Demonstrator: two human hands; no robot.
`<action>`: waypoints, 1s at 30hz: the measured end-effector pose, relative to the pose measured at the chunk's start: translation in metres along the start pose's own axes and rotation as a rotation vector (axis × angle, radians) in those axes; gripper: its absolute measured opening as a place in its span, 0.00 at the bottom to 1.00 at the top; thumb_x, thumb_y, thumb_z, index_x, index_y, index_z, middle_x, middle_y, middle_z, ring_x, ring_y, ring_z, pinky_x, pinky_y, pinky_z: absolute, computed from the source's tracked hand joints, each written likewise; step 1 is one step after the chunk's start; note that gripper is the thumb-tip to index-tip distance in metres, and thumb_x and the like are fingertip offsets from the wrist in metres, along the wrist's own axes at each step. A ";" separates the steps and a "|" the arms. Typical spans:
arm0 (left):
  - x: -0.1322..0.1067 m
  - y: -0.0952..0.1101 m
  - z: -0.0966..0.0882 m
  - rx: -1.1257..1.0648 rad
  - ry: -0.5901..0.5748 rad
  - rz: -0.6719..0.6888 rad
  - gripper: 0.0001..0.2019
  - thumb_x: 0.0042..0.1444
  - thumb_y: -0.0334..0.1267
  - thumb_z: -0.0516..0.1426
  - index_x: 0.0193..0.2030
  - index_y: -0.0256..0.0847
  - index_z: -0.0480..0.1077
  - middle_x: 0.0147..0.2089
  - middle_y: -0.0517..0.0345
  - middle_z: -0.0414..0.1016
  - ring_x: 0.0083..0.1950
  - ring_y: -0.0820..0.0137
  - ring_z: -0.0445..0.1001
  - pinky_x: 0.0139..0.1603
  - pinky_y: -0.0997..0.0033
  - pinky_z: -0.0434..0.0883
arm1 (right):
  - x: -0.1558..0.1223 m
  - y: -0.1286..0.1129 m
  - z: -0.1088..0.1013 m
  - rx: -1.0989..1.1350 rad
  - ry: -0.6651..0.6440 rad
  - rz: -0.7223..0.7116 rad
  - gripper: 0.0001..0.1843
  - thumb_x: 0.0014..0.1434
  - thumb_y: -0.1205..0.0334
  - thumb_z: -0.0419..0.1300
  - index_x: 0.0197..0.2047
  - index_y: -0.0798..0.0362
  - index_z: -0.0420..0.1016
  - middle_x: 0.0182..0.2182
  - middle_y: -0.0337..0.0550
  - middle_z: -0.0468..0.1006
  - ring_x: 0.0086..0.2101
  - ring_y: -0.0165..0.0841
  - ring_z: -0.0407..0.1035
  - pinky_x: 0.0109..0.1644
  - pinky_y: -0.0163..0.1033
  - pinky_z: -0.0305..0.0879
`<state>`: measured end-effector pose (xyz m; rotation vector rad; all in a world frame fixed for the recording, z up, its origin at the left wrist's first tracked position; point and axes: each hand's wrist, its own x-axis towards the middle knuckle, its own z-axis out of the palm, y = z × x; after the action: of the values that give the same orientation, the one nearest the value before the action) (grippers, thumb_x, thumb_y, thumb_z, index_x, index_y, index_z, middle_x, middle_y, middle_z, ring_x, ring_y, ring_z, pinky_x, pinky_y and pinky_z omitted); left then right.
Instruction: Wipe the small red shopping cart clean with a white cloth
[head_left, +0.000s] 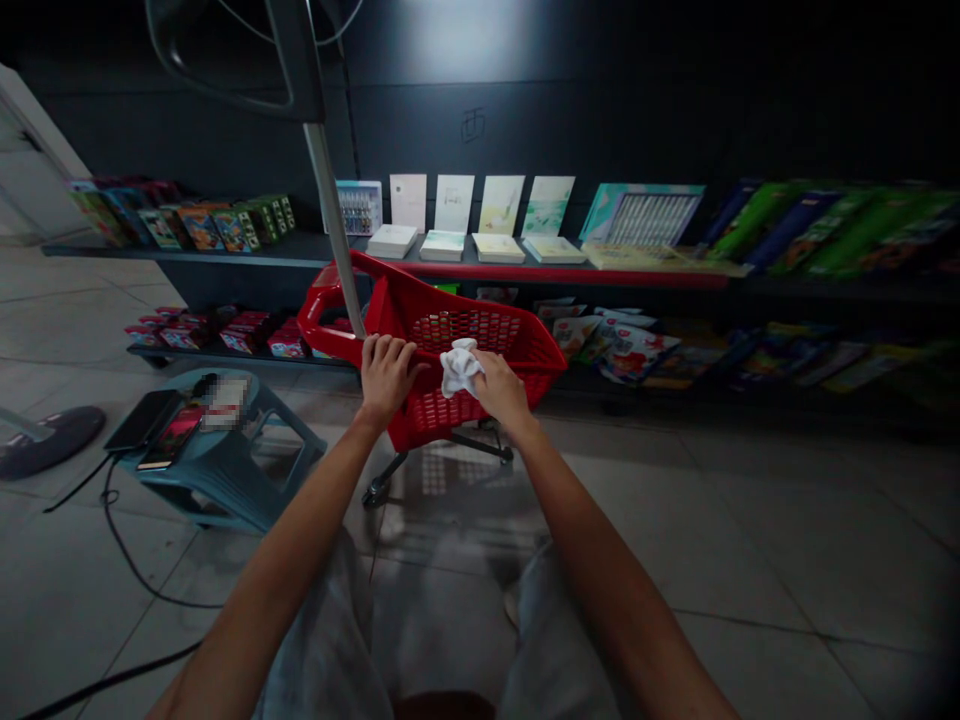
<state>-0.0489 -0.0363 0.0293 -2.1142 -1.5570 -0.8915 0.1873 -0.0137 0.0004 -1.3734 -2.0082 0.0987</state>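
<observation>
A red plastic shopping basket (480,330) on a wheeled frame stands on the tiled floor in front of me. My left hand (386,375) grips its near rim, fingers curled over the edge. My right hand (501,388) is closed on a crumpled white cloth (459,366) and presses it against the same rim, just right of the left hand. A grey metal pole (334,225) rises from the basket's left side.
A teal plastic stool (225,445) at the left holds two phones, with black cables trailing over the floor. Low dark shelves (525,265) behind the basket carry boxed toys, cards and books. A fan base (45,440) sits at far left.
</observation>
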 end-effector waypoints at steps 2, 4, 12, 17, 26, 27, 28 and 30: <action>0.000 -0.001 0.000 0.009 0.001 0.001 0.15 0.64 0.45 0.60 0.55 0.45 0.75 0.53 0.46 0.78 0.63 0.51 0.67 0.74 0.44 0.51 | -0.005 0.023 -0.010 -0.046 -0.024 0.026 0.27 0.65 0.68 0.50 0.65 0.52 0.72 0.62 0.49 0.74 0.60 0.43 0.68 0.74 0.54 0.53; -0.001 -0.003 -0.001 0.015 0.002 0.003 0.15 0.63 0.44 0.60 0.55 0.45 0.75 0.53 0.46 0.78 0.63 0.51 0.67 0.74 0.44 0.51 | -0.011 0.048 -0.022 -0.086 -0.040 0.076 0.28 0.65 0.68 0.50 0.66 0.53 0.71 0.64 0.50 0.72 0.64 0.44 0.64 0.74 0.55 0.52; -0.006 -0.005 -0.004 0.003 0.040 -0.021 0.15 0.62 0.41 0.61 0.55 0.45 0.74 0.55 0.47 0.77 0.66 0.51 0.65 0.76 0.42 0.49 | -0.042 0.125 -0.059 -0.197 -0.008 0.329 0.31 0.63 0.66 0.48 0.68 0.52 0.69 0.64 0.54 0.72 0.59 0.47 0.68 0.64 0.52 0.65; -0.011 0.001 -0.005 -0.004 0.057 -0.046 0.15 0.62 0.40 0.60 0.55 0.45 0.74 0.56 0.47 0.77 0.65 0.51 0.66 0.76 0.40 0.49 | -0.043 0.114 -0.047 -0.180 0.078 0.342 0.29 0.64 0.65 0.48 0.66 0.56 0.71 0.62 0.57 0.73 0.60 0.47 0.66 0.64 0.49 0.65; -0.017 0.006 -0.007 -0.024 0.047 -0.063 0.15 0.64 0.44 0.59 0.55 0.44 0.74 0.57 0.46 0.77 0.66 0.51 0.66 0.77 0.39 0.47 | -0.024 -0.016 0.011 -0.032 0.140 -0.017 0.24 0.68 0.58 0.51 0.64 0.55 0.69 0.58 0.54 0.75 0.59 0.45 0.67 0.74 0.60 0.48; -0.018 0.006 -0.007 -0.021 0.050 -0.063 0.15 0.64 0.44 0.59 0.55 0.44 0.74 0.57 0.46 0.77 0.66 0.51 0.66 0.77 0.39 0.46 | -0.023 -0.032 0.019 -0.011 0.141 -0.053 0.27 0.68 0.55 0.53 0.66 0.57 0.66 0.60 0.56 0.73 0.61 0.46 0.65 0.74 0.61 0.46; -0.018 0.006 -0.006 -0.018 0.053 -0.063 0.15 0.64 0.45 0.58 0.55 0.43 0.74 0.57 0.46 0.77 0.66 0.51 0.66 0.77 0.39 0.46 | -0.022 -0.046 0.026 0.010 0.144 -0.079 0.30 0.67 0.53 0.55 0.68 0.58 0.64 0.62 0.58 0.71 0.63 0.47 0.63 0.75 0.61 0.45; -0.019 0.004 -0.005 -0.012 0.056 -0.060 0.15 0.65 0.44 0.57 0.55 0.44 0.75 0.57 0.47 0.77 0.66 0.52 0.66 0.77 0.40 0.46 | -0.021 -0.065 0.037 0.036 0.165 -0.091 0.33 0.68 0.50 0.56 0.70 0.58 0.61 0.65 0.59 0.68 0.65 0.48 0.60 0.75 0.61 0.44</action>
<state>-0.0504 -0.0544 0.0203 -2.0420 -1.5981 -0.9743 0.1190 -0.0485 -0.0107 -1.2247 -1.9189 -0.0190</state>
